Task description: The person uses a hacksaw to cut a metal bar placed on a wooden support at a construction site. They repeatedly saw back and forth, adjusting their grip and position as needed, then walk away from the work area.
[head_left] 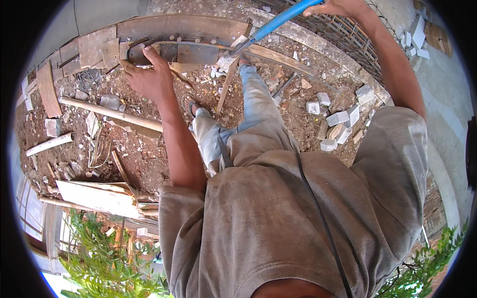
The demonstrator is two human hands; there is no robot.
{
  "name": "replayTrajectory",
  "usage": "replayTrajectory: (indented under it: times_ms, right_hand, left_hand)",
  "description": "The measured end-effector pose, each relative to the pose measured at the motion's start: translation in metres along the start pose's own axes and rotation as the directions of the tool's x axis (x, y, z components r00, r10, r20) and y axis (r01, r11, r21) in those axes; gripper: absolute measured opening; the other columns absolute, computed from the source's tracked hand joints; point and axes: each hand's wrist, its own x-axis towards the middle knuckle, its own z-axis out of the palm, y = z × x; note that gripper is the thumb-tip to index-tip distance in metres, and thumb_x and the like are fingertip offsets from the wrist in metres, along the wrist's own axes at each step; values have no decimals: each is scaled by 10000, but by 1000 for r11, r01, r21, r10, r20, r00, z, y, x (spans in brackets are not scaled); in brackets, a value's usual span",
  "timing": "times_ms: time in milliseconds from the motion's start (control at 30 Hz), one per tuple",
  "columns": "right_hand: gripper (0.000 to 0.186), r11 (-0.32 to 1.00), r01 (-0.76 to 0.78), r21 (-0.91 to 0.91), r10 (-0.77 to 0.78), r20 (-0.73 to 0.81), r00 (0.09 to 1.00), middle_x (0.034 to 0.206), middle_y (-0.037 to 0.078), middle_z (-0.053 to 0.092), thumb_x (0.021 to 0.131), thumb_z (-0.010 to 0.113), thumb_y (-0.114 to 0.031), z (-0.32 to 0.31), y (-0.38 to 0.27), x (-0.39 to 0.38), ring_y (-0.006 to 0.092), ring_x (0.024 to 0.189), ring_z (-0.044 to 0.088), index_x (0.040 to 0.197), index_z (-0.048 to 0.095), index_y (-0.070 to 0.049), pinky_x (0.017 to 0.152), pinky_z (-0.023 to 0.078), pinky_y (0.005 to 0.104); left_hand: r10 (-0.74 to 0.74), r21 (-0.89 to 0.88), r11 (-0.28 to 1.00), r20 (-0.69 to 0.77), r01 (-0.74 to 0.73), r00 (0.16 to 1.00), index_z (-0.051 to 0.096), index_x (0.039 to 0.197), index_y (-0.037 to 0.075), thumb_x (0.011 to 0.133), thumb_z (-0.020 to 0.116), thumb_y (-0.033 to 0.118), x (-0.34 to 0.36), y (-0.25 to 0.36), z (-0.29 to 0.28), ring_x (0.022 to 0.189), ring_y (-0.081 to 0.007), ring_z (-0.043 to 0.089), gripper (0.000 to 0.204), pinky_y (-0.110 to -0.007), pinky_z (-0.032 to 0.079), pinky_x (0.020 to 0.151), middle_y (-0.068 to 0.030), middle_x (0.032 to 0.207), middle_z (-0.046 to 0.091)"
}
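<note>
Gripping blue-handled tool (pixel 278 21), right hand (pixel 332 7) at 12 o'clock, fingers wrapped round it
Left hand (pixel 149 74) at 10 o'clock pressing curved plank (pixel 184 27), fingers spread flat; tool head touching plank

The curved formwork (pixel 184 30) under the left hand (pixel 149 74) looks like rusty brown metal, matt and pitted. The tool handle (pixel 278 20) gripped by the right hand (pixel 338 7) is smooth blue plastic (slightly glossy). Nearby planks (pixel 112 115) are rough, pale wood. The ground (pixel 149 159) is coarse reddish dirt strewn with chalky stone chunks (pixel 338 119).
</note>
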Motion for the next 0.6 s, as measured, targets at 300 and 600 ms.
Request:
replayTrajectory:
  times_ms: [300, 600]
  right_hand:
    - [714, 994, 93, -64, -92, 31, 995, 652, 173, 632, 622, 746, -778, 15, 20, 27, 389, 655, 650, 630, 644, -72, 592, 503, 483]
    - [691, 992, -54, -118, 51, -26, 998, 717, 160, 663, 631, 760, -754, 7, -7, -13, 385, 704, 667, 694, 663, -72, 625, 515, 495]
  left_hand:
    - [-75, 147, 988, 144, 54, 987, 633, 1296, -26, 764, 725, 668, 20, -9, -1, 1265, -466, 517, 880, -573, 442, 1026, -323, 1289, 555]
    - [-287, 77, 958, 164, 277, 944, 589, 1406, 154, 727, 808, 606, 25, -6, 9, 1423, -391, 360, 845, -656, 229, 1137, -284, 1521, 379]
